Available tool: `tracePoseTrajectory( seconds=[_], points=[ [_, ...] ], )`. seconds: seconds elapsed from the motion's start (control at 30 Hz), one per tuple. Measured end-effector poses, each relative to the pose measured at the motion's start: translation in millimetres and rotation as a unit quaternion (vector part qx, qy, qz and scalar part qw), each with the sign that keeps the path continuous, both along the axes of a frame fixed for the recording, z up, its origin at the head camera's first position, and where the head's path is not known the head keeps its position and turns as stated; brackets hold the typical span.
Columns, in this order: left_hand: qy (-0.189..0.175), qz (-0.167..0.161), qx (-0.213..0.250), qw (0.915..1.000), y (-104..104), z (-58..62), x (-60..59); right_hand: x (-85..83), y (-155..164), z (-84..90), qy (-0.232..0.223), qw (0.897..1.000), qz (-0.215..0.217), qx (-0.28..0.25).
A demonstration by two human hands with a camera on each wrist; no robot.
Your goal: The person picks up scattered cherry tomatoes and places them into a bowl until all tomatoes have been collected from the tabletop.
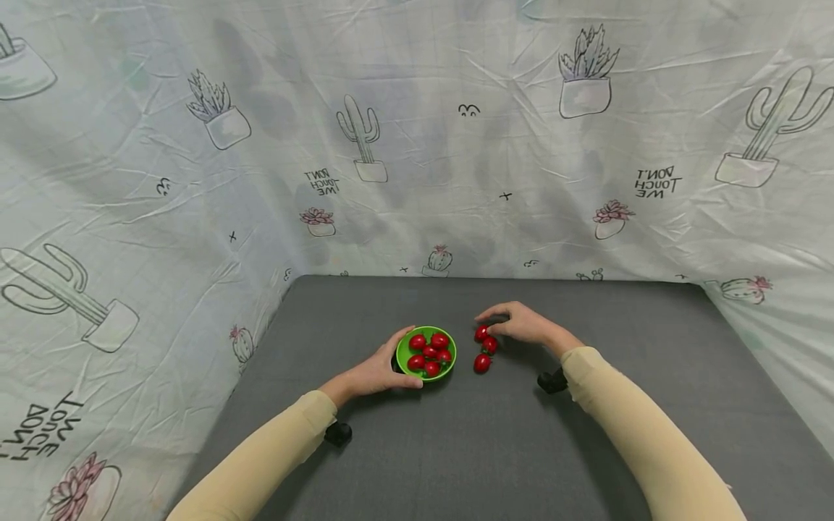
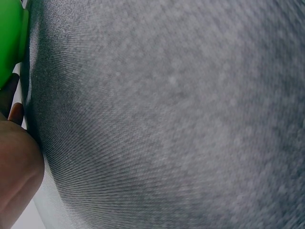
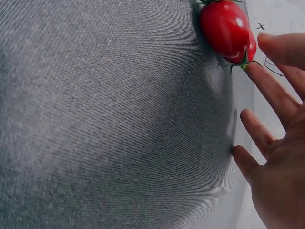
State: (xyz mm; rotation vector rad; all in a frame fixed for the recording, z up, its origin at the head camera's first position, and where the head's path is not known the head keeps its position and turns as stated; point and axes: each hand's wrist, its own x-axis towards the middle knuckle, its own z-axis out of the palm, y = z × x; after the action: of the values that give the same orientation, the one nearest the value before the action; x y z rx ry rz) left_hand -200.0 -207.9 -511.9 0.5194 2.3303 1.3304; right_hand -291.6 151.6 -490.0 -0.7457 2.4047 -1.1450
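A green bowl [image 1: 399,359] with several red cherry tomatoes [image 1: 417,362] inside stands on the dark table. My left hand [image 1: 378,370] holds it from the left, thumb along the near side and fingers round the far side. To the right of the bowl lie 3 loose cherry tomatoes [image 1: 482,363] in a short row. My right hand [image 1: 523,323] reaches over the farthest one, thumb and forefinger parted at either side of it. In the right wrist view the fingers [image 3: 274,90] are spread close to a cherry tomato [image 3: 225,28] with a green stem.
Grey cloth [image 1: 449,456] covers the table. A pale curtain [image 1: 417,145] printed with cacti hangs behind the far edge and along both sides. Black wrist devices [image 1: 552,380] sit under the sleeves.
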Motion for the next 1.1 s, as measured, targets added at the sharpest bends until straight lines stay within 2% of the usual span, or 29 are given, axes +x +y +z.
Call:
tracePoseTrajectory(
  seconds=[0.13, 0.43, 1.1],
  points=[
    [-0.004, 0.001, 0.001, 1.0, -0.3, 0.3, 0.5, -1.1, -1.6, -3.0, -0.008, 1.0, -0.004, 0.001],
    [-0.004, 0.004, 0.008, 0.9999, 0.4, -0.3, -0.7, -4.2, -2.1, -7.9, 0.019, 0.999, 0.031, 0.002],
    [0.0, 0.007, -0.004, 1.0, 1.1, -1.7, -0.5, -4.5, -3.4, -9.7, 0.036, 0.999, 0.032, 0.002]
  ],
)
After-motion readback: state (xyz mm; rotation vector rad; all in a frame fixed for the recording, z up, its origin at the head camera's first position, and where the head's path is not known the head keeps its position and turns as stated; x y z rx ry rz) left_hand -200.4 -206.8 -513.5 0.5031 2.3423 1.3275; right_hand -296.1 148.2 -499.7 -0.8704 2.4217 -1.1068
